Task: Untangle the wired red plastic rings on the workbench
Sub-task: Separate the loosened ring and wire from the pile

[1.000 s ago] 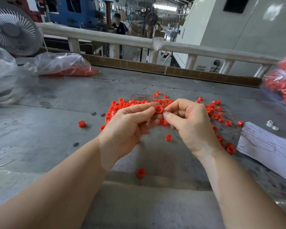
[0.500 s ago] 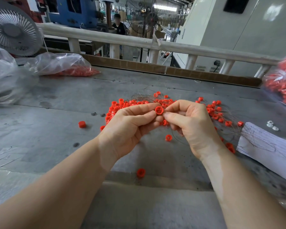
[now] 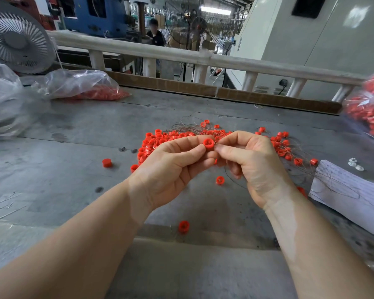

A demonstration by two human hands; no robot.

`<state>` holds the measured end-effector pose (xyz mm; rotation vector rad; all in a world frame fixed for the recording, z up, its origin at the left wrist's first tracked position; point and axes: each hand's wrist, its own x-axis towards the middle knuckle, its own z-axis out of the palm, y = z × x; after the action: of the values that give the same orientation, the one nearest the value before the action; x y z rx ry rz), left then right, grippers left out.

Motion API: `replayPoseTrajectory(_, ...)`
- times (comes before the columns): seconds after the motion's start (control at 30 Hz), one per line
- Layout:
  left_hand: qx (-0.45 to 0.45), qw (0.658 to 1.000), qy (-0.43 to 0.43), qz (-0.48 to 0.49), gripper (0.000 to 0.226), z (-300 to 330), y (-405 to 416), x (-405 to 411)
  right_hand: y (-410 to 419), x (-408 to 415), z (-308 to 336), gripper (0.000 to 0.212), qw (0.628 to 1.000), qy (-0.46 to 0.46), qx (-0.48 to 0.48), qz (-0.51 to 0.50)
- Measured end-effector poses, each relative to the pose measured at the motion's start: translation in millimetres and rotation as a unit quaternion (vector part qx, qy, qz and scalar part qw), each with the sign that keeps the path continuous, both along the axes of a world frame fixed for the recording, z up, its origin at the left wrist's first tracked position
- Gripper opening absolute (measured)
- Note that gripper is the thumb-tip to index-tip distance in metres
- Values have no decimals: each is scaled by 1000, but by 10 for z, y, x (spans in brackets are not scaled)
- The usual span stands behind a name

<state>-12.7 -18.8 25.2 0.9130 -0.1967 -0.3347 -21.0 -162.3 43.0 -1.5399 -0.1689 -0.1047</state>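
Raised above the grey metal workbench [image 3: 73, 190], just in front of the tangled heap of wired red plastic rings [image 3: 160, 139], probably for a closer look: one small red plastic ring [image 3: 208, 144], pinched by the left hand [image 3: 171, 169] (fingers curled). Right hand [image 3: 253, 165] curled too, fingertips [image 3: 221, 149] narrowed beside the ring, apparently pinching thin wire, too fine to confirm.

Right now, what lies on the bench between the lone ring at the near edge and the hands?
In the head view, one loose ring lies between the near-edge ring and the hands; otherwise bare bench.
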Motion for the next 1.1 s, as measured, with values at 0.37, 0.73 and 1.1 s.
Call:
replayPoseTrajectory(0.37, 3, 1000, -14, -12, 15, -2, 3, -2, -22, 17, -11, 20, 997, -66, -45, -3)
replayPoseTrajectory(0.73, 22, 999, -35, -13, 17, 4, 6, -11, -30, 15, -6, 20, 994, -96, -58, -9)
replayPoseTrajectory(1.1, 13, 999, -35, -1, 18, 3, 15, 1, -32, 21, -13, 17, 995, -85, -53, 18)
